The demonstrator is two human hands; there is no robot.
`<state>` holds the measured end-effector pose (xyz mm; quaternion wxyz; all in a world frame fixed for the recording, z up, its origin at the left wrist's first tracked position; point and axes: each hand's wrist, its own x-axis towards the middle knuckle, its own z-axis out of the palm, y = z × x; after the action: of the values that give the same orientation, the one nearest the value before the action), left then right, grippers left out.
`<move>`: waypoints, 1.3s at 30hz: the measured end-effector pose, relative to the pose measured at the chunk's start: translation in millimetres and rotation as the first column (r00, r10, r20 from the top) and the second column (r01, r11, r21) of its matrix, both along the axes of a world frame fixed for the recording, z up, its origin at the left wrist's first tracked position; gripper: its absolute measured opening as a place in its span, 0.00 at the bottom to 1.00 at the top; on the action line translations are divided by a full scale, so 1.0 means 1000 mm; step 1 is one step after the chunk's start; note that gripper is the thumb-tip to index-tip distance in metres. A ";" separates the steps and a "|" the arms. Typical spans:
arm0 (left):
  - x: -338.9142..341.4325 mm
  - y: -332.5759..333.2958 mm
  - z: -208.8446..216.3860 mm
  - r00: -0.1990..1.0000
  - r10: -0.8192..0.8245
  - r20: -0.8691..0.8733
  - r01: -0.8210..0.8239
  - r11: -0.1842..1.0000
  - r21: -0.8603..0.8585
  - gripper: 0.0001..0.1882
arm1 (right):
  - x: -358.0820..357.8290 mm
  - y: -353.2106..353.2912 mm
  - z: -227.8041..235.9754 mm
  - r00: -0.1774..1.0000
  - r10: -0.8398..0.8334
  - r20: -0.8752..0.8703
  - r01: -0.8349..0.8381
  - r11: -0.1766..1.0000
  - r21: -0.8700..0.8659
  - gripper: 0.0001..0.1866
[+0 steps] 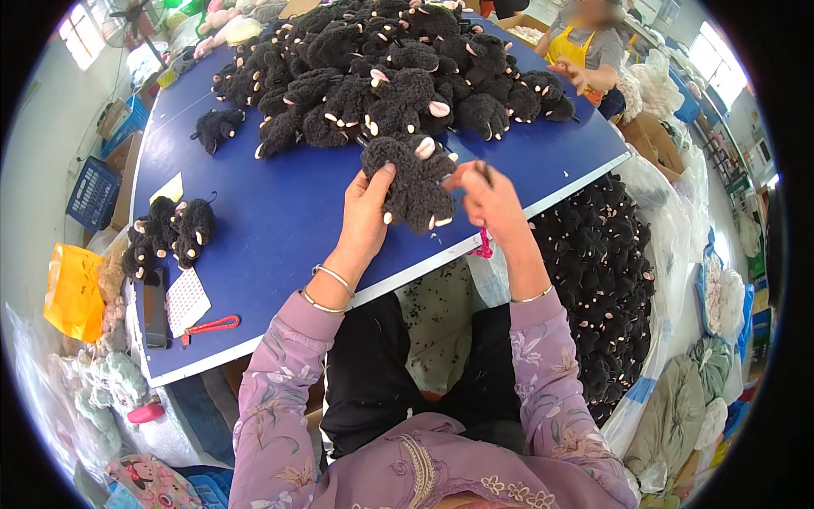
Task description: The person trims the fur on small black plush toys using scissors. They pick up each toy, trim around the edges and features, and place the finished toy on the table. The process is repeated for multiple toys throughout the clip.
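My left hand (370,204) grips a black plush toy (411,182) by its left side, thumb on top, just above the table's near edge. The toy has a curly black pile, a pink-lined ear and pale pink feet. On its right, my right hand (492,199) is closed around a small dark thing (485,172), too blurred to name, with the fingertips close to the toy's side. A bright pink cord (483,244) shows below that hand at the table edge. Behind the held toy rises a large heap of similar black plush toys (339,76).
On the blue table (280,229) at left lie several black toys (170,233), a white card (187,301) and a red strap (212,326). A big clear bag of black toys (593,288) stands at right. Across the table sits a person in a yellow apron (570,53).
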<state>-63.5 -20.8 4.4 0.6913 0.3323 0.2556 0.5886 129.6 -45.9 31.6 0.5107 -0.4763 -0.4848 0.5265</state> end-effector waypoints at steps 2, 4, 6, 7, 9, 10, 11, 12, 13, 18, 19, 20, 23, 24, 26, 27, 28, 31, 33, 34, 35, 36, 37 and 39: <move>0.002 0.001 0.000 0.999 0.050 0.007 -0.050 0.999 0.020 0.14 | -0.009 -0.004 -0.007 0.980 0.107 0.168 -0.117 0.991 0.056 0.15; 0.002 0.000 0.005 0.999 0.043 0.003 -0.043 0.999 0.007 0.14 | -0.012 -0.007 -0.002 0.978 0.173 0.121 -0.175 0.985 0.009 0.11; 0.002 -0.002 0.007 0.994 -0.001 -0.107 0.001 1.000 -0.001 0.15 | -0.007 -0.003 -0.008 0.986 0.153 0.065 -0.152 0.988 -0.026 0.10; 0.002 -0.004 0.007 0.976 -0.042 -0.212 0.042 0.999 -0.006 0.15 | -0.001 -0.001 -0.010 0.985 0.168 0.029 -0.167 0.985 -0.040 0.10; 0.003 -0.003 0.004 0.928 -0.151 -0.339 0.162 0.987 0.004 0.14 | 0.000 -0.002 -0.008 0.984 0.177 -0.010 -0.177 0.983 -0.052 0.11; 0.002 -0.004 0.002 0.932 -0.167 -0.321 0.181 0.983 0.014 0.13 | -0.004 -0.005 -0.006 0.985 0.171 -0.012 -0.171 0.984 -0.050 0.12; 0.001 -0.004 0.001 0.935 -0.184 -0.302 0.201 0.979 0.024 0.11 | -0.007 -0.006 -0.004 0.986 0.164 -0.015 -0.165 0.985 -0.048 0.13; 0.002 -0.004 0.002 0.948 -0.162 -0.274 0.173 0.985 0.015 0.10 | -0.005 -0.006 -0.006 0.990 0.134 -0.038 -0.136 0.990 -0.042 0.14; 0.002 -0.004 0.002 0.959 -0.139 -0.246 0.145 0.989 0.004 0.09 | -0.003 -0.004 -0.008 0.993 0.104 -0.060 -0.106 0.994 -0.037 0.15; 0.003 -0.002 -0.002 0.950 -0.139 -0.279 0.157 0.987 0.044 0.09 | 0.002 0.002 -0.011 0.999 -0.010 -0.054 0.008 0.999 -0.041 0.15; 0.007 -0.005 -0.003 0.937 -0.119 -0.328 0.150 0.986 0.071 0.10 | -0.003 0.003 -0.014 0.998 -0.047 -0.049 0.049 0.998 0.045 0.14; 0.010 -0.006 -0.003 0.921 -0.098 -0.377 0.145 0.984 0.099 0.11 | -0.014 0.005 -0.018 0.995 -0.085 -0.047 0.090 0.987 0.131 0.14; 0.006 -0.004 -0.009 0.929 -0.103 -0.355 0.150 0.983 0.109 0.13 | -0.006 0.006 -0.006 0.955 -0.254 0.153 0.233 0.962 0.143 0.11; 0.003 0.000 -0.013 0.946 -0.080 -0.315 0.117 0.988 0.099 0.12 | 0.006 0.011 -0.003 0.947 -0.321 -0.009 0.320 0.940 0.115 0.12; 0.002 0.001 -0.006 0.972 -0.104 -0.209 0.121 0.990 0.069 0.11 | 0.052 0.015 -0.003 0.936 -0.189 -0.297 0.234 0.964 0.125 0.14; 0.000 0.001 -0.001 0.982 -0.104 -0.160 0.114 0.992 0.052 0.10 | 0.071 0.015 -0.005 0.909 0.033 -0.416 0.054 0.979 0.196 0.16; 0.001 -0.001 0.004 0.983 -0.099 -0.157 0.104 0.994 0.028 0.10 | 0.073 0.005 -0.001 0.886 0.309 -0.346 -0.195 0.925 0.327 0.16; 0.002 -0.003 0.002 0.973 -0.111 -0.201 0.114 0.993 0.003 0.11 | 0.047 -0.016 0.026 0.966 0.098 0.240 -0.128 0.986 0.111 0.14; 0.005 -0.003 0.006 0.970 -0.143 -0.196 0.147 0.989 0.005 0.12 | 0.037 -0.011 0.022 0.934 -0.077 0.349 0.070 0.997 0.032 0.14; 0.006 -0.004 0.007 0.968 -0.158 -0.193 0.162 0.987 0.005 0.12 | 0.036 -0.009 0.020 0.936 -0.090 0.341 0.098 0.995 -0.007 0.13; 0.006 -0.004 0.006 0.968 -0.168 -0.188 0.172 0.985 0.004 0.13 | 0.034 -0.008 0.020 0.937 -0.102 0.333 0.124 0.991 -0.046 0.12; 0.005 -0.002 0.003 0.968 -0.172 -0.183 0.176 0.984 0.005 0.14 | 0.022 -0.010 0.021 0.941 -0.048 0.336 0.044 0.999 0.018 0.12; 0.006 -0.002 0.002 0.967 -0.186 -0.177 0.189 0.982 0.003 0.15 | 0.010 -0.009 0.008 0.948 -0.043 0.315 -0.003 0.990 0.144 0.10; 0.011 -0.003 0.006 0.978 -0.192 -0.081 0.189 0.981 -0.045 0.16 | -0.008 -0.011 -0.003 0.993 0.026 0.112 -0.042 0.989 0.142 0.10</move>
<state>-52.9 -23.7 10.8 0.7390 0.3674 0.2625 0.5000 122.0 -56.6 28.2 0.5074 -0.4581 -0.5569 0.4717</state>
